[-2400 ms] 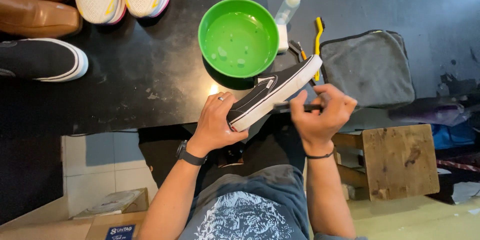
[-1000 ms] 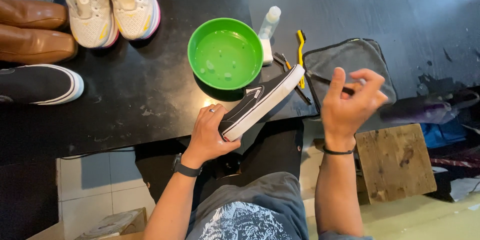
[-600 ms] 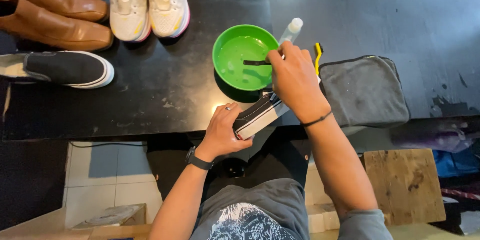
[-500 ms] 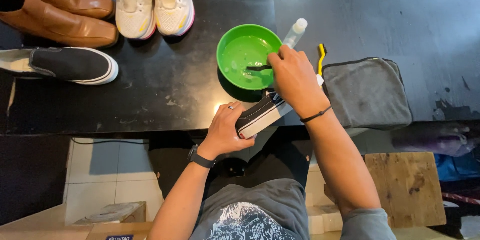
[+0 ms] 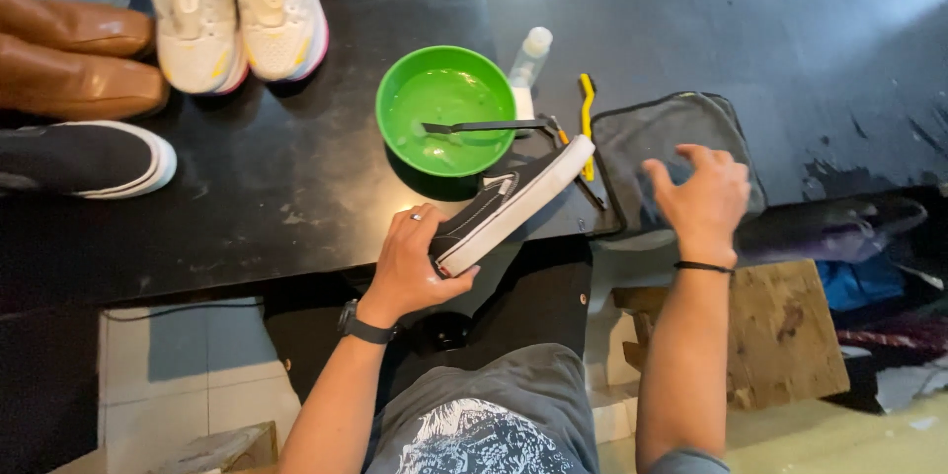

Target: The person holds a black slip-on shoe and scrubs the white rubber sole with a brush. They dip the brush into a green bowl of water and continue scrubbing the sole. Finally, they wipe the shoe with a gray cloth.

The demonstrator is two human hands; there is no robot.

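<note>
My left hand [image 5: 410, 267] grips the heel end of a black canvas shoe with a white sole [image 5: 513, 200], held tilted over the edge of the black table [image 5: 296, 197]. A thin dark brush [image 5: 484, 126] lies across the green bowl [image 5: 446, 111] of soapy water, its head in the liquid. My right hand [image 5: 699, 199] is empty, fingers spread, hovering over the grey folded cloth [image 5: 664, 148] right of the shoe.
A small clear bottle [image 5: 530, 56] and a yellow-handled brush [image 5: 587, 118] lie beside the bowl. White sneakers [image 5: 237, 5], brown boots [image 5: 74, 59] and the other black shoe [image 5: 84, 158] sit at the table's left. A wooden stool [image 5: 780, 331] stands at lower right.
My right hand left the dark brush lying in the green bowl and moved right, opening above the grey cloth. My left hand kept hold of the black shoe.
</note>
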